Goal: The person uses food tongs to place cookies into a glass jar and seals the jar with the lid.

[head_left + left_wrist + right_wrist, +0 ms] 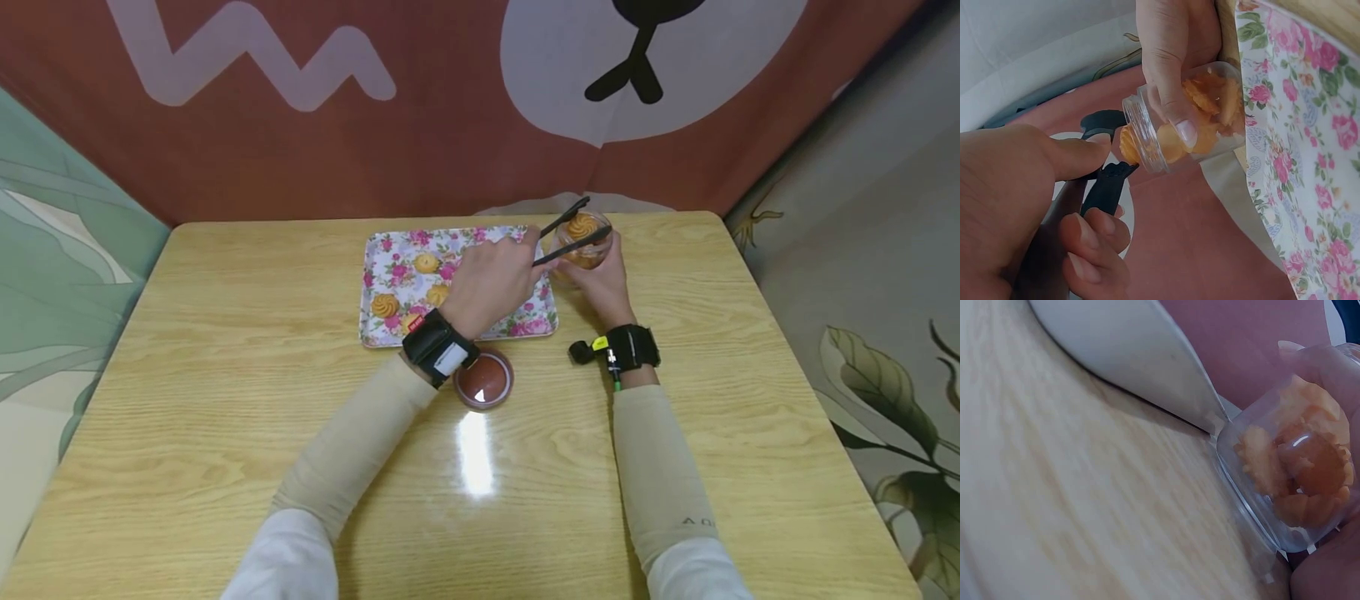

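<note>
My left hand (491, 279) grips a pair of black tongs (1107, 187), whose two arms reach to the mouth of a clear plastic jar (587, 257). A swirled golden cookie (1127, 145) sits at the jar's mouth, beside the tong tips. My right hand (606, 287) holds the jar around its side, on the table just right of the floral tray (534, 323). More cookies (1310, 462) show through the jar's clear wall. In the left wrist view, the right thumb (1179, 119) lies along the jar.
Several cookies (386, 305) lie on the tray, some partly hidden by the left hand and wrist. A round reddish-brown lid (483, 379) is on the wooden table (225, 400) in front of the tray. A red patterned cloth (450, 158) hangs behind the table.
</note>
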Demonstrator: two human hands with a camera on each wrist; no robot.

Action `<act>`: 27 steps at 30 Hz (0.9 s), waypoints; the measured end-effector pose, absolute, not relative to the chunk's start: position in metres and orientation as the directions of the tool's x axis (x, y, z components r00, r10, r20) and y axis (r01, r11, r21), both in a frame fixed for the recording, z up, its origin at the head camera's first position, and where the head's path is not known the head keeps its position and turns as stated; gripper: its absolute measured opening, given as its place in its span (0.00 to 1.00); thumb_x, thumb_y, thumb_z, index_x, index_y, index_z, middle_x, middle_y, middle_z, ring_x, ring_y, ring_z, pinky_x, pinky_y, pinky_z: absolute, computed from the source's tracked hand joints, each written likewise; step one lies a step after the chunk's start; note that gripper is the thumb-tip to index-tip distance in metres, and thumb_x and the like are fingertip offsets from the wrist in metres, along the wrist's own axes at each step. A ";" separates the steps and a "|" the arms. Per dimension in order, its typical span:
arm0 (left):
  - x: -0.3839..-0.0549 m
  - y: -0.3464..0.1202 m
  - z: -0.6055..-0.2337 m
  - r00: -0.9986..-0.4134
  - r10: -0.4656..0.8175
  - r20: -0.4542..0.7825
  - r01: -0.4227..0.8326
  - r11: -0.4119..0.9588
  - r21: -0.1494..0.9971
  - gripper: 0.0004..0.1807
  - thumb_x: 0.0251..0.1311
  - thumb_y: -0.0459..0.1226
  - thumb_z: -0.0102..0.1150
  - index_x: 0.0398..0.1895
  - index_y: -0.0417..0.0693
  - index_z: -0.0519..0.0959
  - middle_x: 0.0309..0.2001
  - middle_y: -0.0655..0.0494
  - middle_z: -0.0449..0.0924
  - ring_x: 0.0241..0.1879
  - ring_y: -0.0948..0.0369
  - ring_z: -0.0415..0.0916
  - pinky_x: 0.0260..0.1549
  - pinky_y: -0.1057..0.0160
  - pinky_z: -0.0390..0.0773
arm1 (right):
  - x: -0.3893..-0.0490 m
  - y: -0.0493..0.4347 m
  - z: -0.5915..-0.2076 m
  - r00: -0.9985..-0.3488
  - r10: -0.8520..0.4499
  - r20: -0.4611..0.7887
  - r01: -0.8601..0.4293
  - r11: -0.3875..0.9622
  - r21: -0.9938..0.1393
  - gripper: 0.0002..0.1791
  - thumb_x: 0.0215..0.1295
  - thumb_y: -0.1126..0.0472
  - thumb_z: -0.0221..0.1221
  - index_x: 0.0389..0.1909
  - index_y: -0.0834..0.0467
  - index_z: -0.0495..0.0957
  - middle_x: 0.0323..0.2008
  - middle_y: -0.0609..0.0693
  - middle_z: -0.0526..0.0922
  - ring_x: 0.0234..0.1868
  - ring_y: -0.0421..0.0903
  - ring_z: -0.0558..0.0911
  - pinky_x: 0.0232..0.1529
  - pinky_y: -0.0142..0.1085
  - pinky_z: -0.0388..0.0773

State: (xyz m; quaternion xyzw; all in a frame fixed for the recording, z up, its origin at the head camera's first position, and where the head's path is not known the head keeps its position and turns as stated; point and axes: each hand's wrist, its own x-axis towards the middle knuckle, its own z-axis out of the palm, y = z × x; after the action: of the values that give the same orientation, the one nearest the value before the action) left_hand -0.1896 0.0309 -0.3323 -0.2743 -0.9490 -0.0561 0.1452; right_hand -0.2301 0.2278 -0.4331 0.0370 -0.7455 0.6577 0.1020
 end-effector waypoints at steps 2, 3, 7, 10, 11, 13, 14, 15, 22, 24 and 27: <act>-0.190 0.031 -0.332 -0.812 0.498 0.305 0.533 0.845 0.041 0.30 0.66 0.58 0.44 0.56 0.44 0.71 0.18 0.58 0.72 0.12 0.62 0.67 0.05 0.62 0.69 | -0.230 0.227 -0.432 -0.975 0.081 0.206 -0.194 0.134 -0.972 0.48 0.48 0.63 0.71 0.67 0.49 0.54 0.61 0.55 0.65 0.59 0.46 0.66 0.61 0.44 0.63; -0.190 0.032 -0.332 -0.817 0.491 0.302 0.530 0.846 0.056 0.29 0.65 0.58 0.45 0.56 0.44 0.71 0.18 0.58 0.71 0.12 0.62 0.68 0.05 0.62 0.69 | -0.230 0.227 -0.432 -0.974 0.083 0.208 -0.196 0.136 -0.971 0.47 0.48 0.63 0.71 0.67 0.50 0.54 0.61 0.55 0.65 0.59 0.45 0.66 0.61 0.44 0.63; -0.190 0.032 -0.330 -0.838 0.468 0.281 0.514 0.851 0.113 0.28 0.63 0.56 0.50 0.55 0.44 0.71 0.18 0.58 0.71 0.12 0.63 0.68 0.05 0.62 0.68 | -0.231 0.226 -0.432 -0.970 0.088 0.226 -0.214 0.128 -0.969 0.47 0.48 0.65 0.71 0.67 0.52 0.54 0.61 0.55 0.65 0.59 0.45 0.66 0.61 0.42 0.62; -0.190 0.032 -0.330 -0.846 0.461 0.268 0.506 0.852 0.136 0.29 0.63 0.56 0.50 0.58 0.44 0.69 0.18 0.58 0.72 0.12 0.63 0.68 0.06 0.63 0.69 | -0.231 0.226 -0.432 -0.969 0.093 0.230 -0.217 0.128 -0.968 0.47 0.48 0.67 0.70 0.67 0.54 0.54 0.62 0.55 0.65 0.59 0.46 0.65 0.62 0.41 0.60; -0.190 0.032 -0.330 -0.848 0.459 0.266 0.505 0.852 0.141 0.30 0.63 0.55 0.51 0.59 0.44 0.69 0.18 0.58 0.72 0.12 0.62 0.68 0.06 0.63 0.69 | -0.232 0.226 -0.432 -0.969 0.093 0.230 -0.217 0.131 -0.967 0.47 0.48 0.67 0.70 0.67 0.55 0.54 0.62 0.55 0.65 0.59 0.46 0.65 0.62 0.41 0.59; -0.189 0.032 -0.330 -0.850 0.457 0.263 0.503 0.852 0.145 0.32 0.63 0.56 0.50 0.61 0.43 0.68 0.19 0.58 0.72 0.12 0.62 0.68 0.06 0.63 0.69 | -0.231 0.225 -0.430 -0.969 0.093 0.229 -0.215 0.139 -0.967 0.46 0.48 0.67 0.69 0.67 0.55 0.54 0.62 0.55 0.65 0.59 0.45 0.66 0.62 0.41 0.59; -0.190 0.032 -0.331 -0.851 0.456 0.262 0.502 0.852 0.148 0.32 0.63 0.56 0.50 0.61 0.43 0.68 0.19 0.58 0.72 0.12 0.62 0.68 0.06 0.63 0.69 | -0.231 0.225 -0.430 -0.969 0.093 0.228 -0.214 0.141 -0.967 0.46 0.48 0.67 0.69 0.67 0.55 0.54 0.62 0.55 0.65 0.59 0.45 0.66 0.62 0.41 0.60; -0.189 0.032 -0.331 -0.852 0.454 0.260 0.501 0.852 0.152 0.32 0.63 0.56 0.50 0.62 0.43 0.68 0.19 0.58 0.72 0.12 0.62 0.68 0.06 0.63 0.69 | -0.231 0.225 -0.430 -0.969 0.092 0.228 -0.214 0.141 -0.967 0.46 0.48 0.67 0.70 0.67 0.54 0.55 0.62 0.55 0.65 0.59 0.45 0.66 0.62 0.41 0.60; -0.190 0.031 -0.330 -0.863 0.442 0.244 0.489 0.852 0.189 0.33 0.63 0.57 0.49 0.63 0.44 0.67 0.18 0.58 0.73 0.12 0.63 0.69 0.06 0.63 0.69 | -0.239 0.231 -0.445 -0.971 0.085 0.225 -0.214 0.128 -0.969 0.48 0.47 0.64 0.72 0.67 0.50 0.55 0.62 0.53 0.64 0.60 0.46 0.65 0.62 0.43 0.61; -0.189 0.030 -0.330 -0.866 0.436 0.243 0.485 0.851 0.203 0.33 0.63 0.58 0.49 0.62 0.44 0.67 0.18 0.58 0.73 0.12 0.63 0.69 0.06 0.63 0.69 | -0.243 0.233 -0.451 -0.971 0.086 0.223 -0.213 0.119 -0.970 0.48 0.46 0.61 0.73 0.67 0.47 0.55 0.62 0.52 0.65 0.60 0.46 0.66 0.61 0.43 0.61; -0.188 0.028 -0.328 -0.867 0.428 0.254 0.482 0.850 0.211 0.33 0.63 0.59 0.48 0.60 0.45 0.68 0.17 0.58 0.72 0.12 0.63 0.69 0.06 0.63 0.68 | -0.247 0.235 -0.457 -0.972 0.087 0.219 -0.208 0.119 -0.971 0.49 0.45 0.59 0.73 0.66 0.44 0.54 0.61 0.51 0.65 0.59 0.45 0.66 0.61 0.43 0.62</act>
State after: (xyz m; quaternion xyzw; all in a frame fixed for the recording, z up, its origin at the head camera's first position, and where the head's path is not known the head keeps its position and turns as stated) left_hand -0.1880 0.0279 -0.3280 -0.2378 -0.9567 -0.1350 0.0993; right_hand -0.2469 0.2351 -0.4567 0.0408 -0.7398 0.6624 0.1112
